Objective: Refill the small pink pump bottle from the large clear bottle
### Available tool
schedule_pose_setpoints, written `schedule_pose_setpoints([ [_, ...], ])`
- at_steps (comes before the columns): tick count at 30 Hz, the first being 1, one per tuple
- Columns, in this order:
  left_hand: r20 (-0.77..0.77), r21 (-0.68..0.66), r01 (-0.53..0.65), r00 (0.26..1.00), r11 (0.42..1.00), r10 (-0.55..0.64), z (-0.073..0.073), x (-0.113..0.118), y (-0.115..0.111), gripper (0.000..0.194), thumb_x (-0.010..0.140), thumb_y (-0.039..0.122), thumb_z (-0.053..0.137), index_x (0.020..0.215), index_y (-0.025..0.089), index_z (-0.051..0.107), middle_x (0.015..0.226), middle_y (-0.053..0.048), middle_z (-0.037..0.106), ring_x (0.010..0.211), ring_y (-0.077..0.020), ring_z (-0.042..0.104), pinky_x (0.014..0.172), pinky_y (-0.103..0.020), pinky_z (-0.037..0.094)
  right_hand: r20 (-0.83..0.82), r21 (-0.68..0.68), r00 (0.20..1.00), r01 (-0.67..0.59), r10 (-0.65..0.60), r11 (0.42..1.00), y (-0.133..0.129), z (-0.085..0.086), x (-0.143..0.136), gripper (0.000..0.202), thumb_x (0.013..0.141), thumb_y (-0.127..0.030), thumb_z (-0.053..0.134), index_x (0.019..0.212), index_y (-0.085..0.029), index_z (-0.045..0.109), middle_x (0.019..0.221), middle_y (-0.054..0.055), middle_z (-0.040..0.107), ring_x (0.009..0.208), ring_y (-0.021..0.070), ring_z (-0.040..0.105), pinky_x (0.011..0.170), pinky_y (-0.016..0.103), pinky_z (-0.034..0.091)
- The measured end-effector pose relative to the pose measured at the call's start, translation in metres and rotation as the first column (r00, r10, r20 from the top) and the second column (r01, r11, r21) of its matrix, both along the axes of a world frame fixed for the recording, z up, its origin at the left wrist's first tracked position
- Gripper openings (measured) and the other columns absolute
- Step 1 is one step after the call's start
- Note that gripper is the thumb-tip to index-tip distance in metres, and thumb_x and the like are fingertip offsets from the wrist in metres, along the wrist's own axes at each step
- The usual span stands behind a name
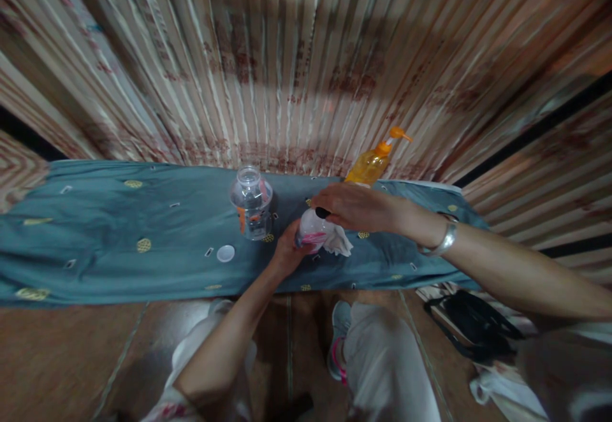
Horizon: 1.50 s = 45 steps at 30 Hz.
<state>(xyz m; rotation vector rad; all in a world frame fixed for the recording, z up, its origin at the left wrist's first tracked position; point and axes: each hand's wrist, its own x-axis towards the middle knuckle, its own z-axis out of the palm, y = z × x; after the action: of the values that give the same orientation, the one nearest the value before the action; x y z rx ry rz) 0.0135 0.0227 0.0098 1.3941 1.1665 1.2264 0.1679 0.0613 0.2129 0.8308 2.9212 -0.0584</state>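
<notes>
My left hand (290, 248) is wrapped round the side of a whitish bottle with pink markings (313, 234). At the top of that bottle, my right hand (347, 207) has its fingers closed on a small black cap (322, 213); whether the cap is seated on the bottle or apart from it, I cannot tell. A crumpled white tissue (339, 242) lies against the bottle's right side. Behind my right hand stands an orange pump bottle (370, 164) of yellow liquid, its lower part hidden. To the left is a clear plastic jar (252, 208) with an uncovered mouth and orange markings.
A round white lid (225, 254) lies on the teal patterned cloth (105, 218) covering the narrow table. A pleated curtain (287, 58) hangs right behind it. A black bag (471, 323) is at the lower right, and my legs and shoes are below the front edge.
</notes>
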Motion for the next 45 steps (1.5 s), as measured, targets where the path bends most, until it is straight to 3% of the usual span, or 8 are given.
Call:
schedule_pose_setpoints([
  [8,0.001,-0.007,-0.001,1.0,1.0,0.001,0.0,0.001,-0.001,0.06,0.066,0.023,0.075,0.123,0.02,0.055,0.114,-0.007,0.068,0.105,-0.024,0.062,0.095,-0.04,0.049,0.2,0.193,0.974,0.069,-0.108,0.979,-0.002,0.003,-0.007,0.038,0.093,-0.046,0.056,0.101,-0.011,0.067,0.089,0.016,0.072,0.085,0.0294,0.069,0.066,0.033,0.042],
  [14,0.002,0.002,-0.005,1.0,1.0,0.005,0.003,0.001,-0.001,0.06,0.065,0.022,0.076,0.122,0.019,0.056,0.115,-0.007,0.068,0.107,-0.0248,0.062,0.098,-0.042,0.047,0.123,0.1,0.992,0.017,-0.029,0.995,-0.003,0.002,-0.006,0.038,0.087,-0.023,0.067,0.122,-0.012,0.057,0.107,0.013,0.069,0.098,0.0253,0.066,0.078,0.03,0.043],
  [19,0.0,0.008,-0.005,1.0,1.0,0.005,0.006,0.002,-0.002,0.06,0.066,0.021,0.075,0.122,0.019,0.056,0.118,-0.007,0.067,0.109,-0.0247,0.061,0.099,-0.042,0.046,0.189,0.179,0.976,0.072,-0.106,0.981,-0.004,0.003,-0.009,0.035,0.095,-0.042,0.054,0.108,-0.01,0.062,0.095,0.015,0.071,0.092,0.0278,0.067,0.073,0.032,0.043],
  [24,-0.004,0.014,0.001,1.0,1.0,-0.001,0.006,0.001,-0.002,0.059,0.066,0.024,0.076,0.122,0.02,0.057,0.115,-0.006,0.068,0.106,-0.0237,0.062,0.097,-0.042,0.048,0.168,0.126,0.984,0.042,-0.063,0.991,-0.007,0.005,-0.01,0.032,0.092,-0.026,0.06,0.12,-0.012,0.056,0.105,0.013,0.069,0.099,0.0254,0.066,0.076,0.03,0.043],
  [29,-0.001,0.016,-0.006,1.0,1.0,0.006,0.003,0.001,-0.001,0.059,0.066,0.024,0.076,0.122,0.02,0.056,0.113,-0.007,0.068,0.106,-0.0244,0.063,0.095,-0.041,0.049,0.204,0.192,0.966,0.119,-0.158,0.974,-0.006,0.004,-0.011,0.039,0.097,-0.044,0.049,0.114,-0.011,0.06,0.099,0.016,0.071,0.094,0.0282,0.067,0.074,0.033,0.044],
  [34,0.0,0.015,-0.011,1.0,1.0,0.011,0.001,0.001,0.0,0.06,0.066,0.022,0.077,0.122,0.019,0.056,0.114,-0.008,0.068,0.106,-0.0246,0.063,0.096,-0.042,0.048,0.162,0.126,0.984,0.061,-0.081,0.99,-0.007,0.004,-0.009,0.034,0.093,-0.027,0.058,0.124,-0.012,0.055,0.11,0.014,0.07,0.101,0.0275,0.067,0.077,0.032,0.046],
  [38,0.002,0.019,-0.005,1.0,1.0,0.005,0.0,0.001,0.0,0.061,0.067,0.025,0.077,0.124,0.018,0.055,0.117,-0.008,0.067,0.108,-0.0246,0.062,0.098,-0.042,0.047,0.181,0.19,0.968,0.137,-0.172,0.972,-0.007,0.003,-0.008,0.039,0.097,-0.043,0.049,0.112,-0.009,0.061,0.099,0.017,0.072,0.095,0.0313,0.069,0.073,0.035,0.046],
  [45,-0.002,0.025,-0.01,1.0,1.0,0.01,0.0,0.0,0.001,0.062,0.066,0.025,0.077,0.124,0.02,0.055,0.115,-0.007,0.068,0.107,-0.0242,0.062,0.097,-0.043,0.048,0.117,0.165,0.984,0.111,-0.131,0.98,-0.008,0.002,-0.006,0.04,0.098,-0.035,0.049,0.128,-0.009,0.05,0.101,0.016,0.071,0.095,0.0276,0.068,0.073,0.032,0.044],
])
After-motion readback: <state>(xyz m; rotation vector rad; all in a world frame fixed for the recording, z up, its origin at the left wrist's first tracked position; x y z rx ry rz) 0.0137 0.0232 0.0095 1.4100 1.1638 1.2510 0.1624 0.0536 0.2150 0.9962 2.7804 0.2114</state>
